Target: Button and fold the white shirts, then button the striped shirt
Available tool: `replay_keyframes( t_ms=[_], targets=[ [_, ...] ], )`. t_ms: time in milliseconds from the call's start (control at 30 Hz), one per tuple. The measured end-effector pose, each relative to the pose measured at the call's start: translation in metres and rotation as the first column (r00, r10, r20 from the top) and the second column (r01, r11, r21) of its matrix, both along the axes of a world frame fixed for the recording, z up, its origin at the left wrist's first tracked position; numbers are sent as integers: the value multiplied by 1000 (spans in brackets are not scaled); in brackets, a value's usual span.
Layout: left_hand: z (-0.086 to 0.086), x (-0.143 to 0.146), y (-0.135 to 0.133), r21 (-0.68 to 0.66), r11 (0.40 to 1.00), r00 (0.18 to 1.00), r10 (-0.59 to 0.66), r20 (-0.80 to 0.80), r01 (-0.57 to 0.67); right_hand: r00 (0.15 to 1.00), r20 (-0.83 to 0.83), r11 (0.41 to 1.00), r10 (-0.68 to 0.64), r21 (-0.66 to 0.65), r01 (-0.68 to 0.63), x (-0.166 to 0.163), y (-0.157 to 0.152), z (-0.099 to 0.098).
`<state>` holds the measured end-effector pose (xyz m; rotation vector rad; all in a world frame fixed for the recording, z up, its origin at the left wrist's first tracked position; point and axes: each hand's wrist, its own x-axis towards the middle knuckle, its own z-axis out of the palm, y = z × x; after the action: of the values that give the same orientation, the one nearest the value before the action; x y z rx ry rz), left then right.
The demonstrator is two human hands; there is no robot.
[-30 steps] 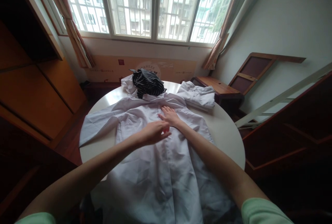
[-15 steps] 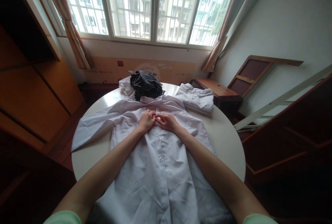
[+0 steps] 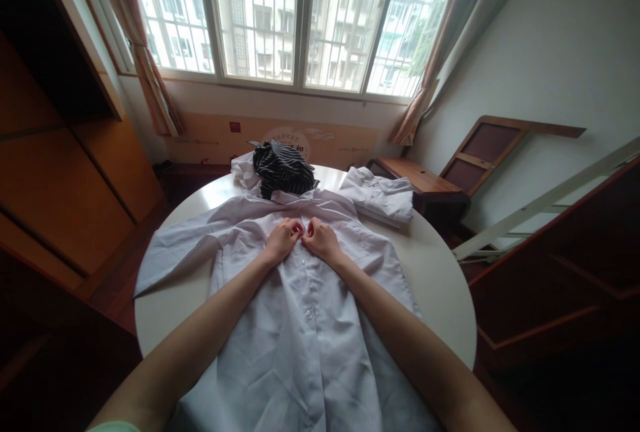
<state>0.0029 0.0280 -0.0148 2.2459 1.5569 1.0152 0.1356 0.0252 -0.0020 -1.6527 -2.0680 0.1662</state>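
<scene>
A white button-up shirt (image 3: 300, 352) lies spread front side up across a round table, its collar at the far side and one sleeve stretched out to the left. At the upper front placket, my left hand (image 3: 284, 239) pinches the fabric with curled fingers. Close beside it, my right hand (image 3: 321, 240) is also closed on the placket, fingertips nearly meeting the left ones. Whether a button lies between the fingers cannot be made out. Below the hands, the placket runs down toward me, with small buttons on it.
On the white round table (image 3: 445, 292), a black striped cloth (image 3: 284, 169) lies bunched beyond the collar, with white fabric (image 3: 244, 171) beside it. A folded white shirt (image 3: 377, 193) rests at the back right. A wooden stool or small table (image 3: 415, 174) stands behind, below the window.
My right hand has turned and its fingers have curled in more tightly at the placket. My left hand stays at almost the same spot. The view has shifted slightly.
</scene>
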Motion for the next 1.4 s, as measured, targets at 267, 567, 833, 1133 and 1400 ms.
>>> replay_keyframes(
  t_ms=[267,567,833,1133,1400],
  targets=[
    [-2,0,2,-16,1000,999,2,50,-2,998,-56,997,-42,59,45,4,1,-4],
    [-1,0,1,-9,1000,999,-4,51,5,989,21,988,-147,56,146,2,-4,-1],
    [-1,0,1,8,999,999,-33,28,33,993,40,993,-112,39,110,4,-3,-1],
    [-1,1,-2,-35,999,999,-30,17,31,988,-71,991,-137,-2,137,7,0,-1],
    [2,2,-4,-44,999,997,-25,-67,22,992,-49,993,-113,-33,111,7,0,0]
  ],
)
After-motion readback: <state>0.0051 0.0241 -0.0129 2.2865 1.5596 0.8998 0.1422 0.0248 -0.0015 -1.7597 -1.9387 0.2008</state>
